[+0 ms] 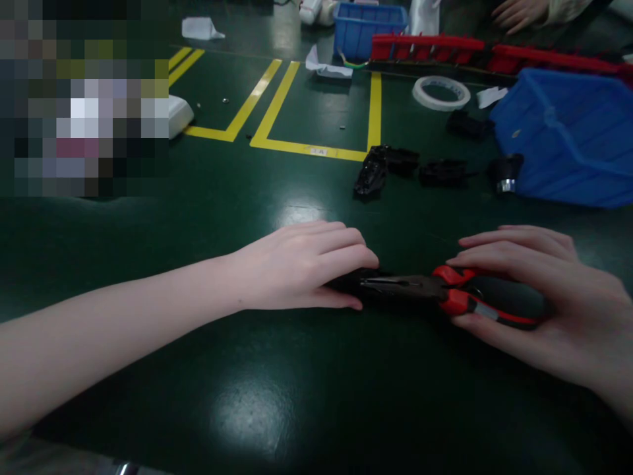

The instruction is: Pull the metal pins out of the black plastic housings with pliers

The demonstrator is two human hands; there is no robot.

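My right hand (534, 297) is wrapped round the red and black handles of a pair of pliers (445, 297) low over the dark green table (247, 396). The pliers' jaws point left and reach a small black part (351, 282). My left hand (306, 264) lies over that black part, fingers closed together and pressing it on the table; most of the part is hidden under the fingers.
Several black parts (386, 168) lie farther back, near a blue bin (568, 138). A roll of white tape (441, 92), red trays (445, 49), another blue bin (368, 26) and yellow floor-style markings (306, 148) sit beyond. Another person's hand (519, 13) rests at the top right.
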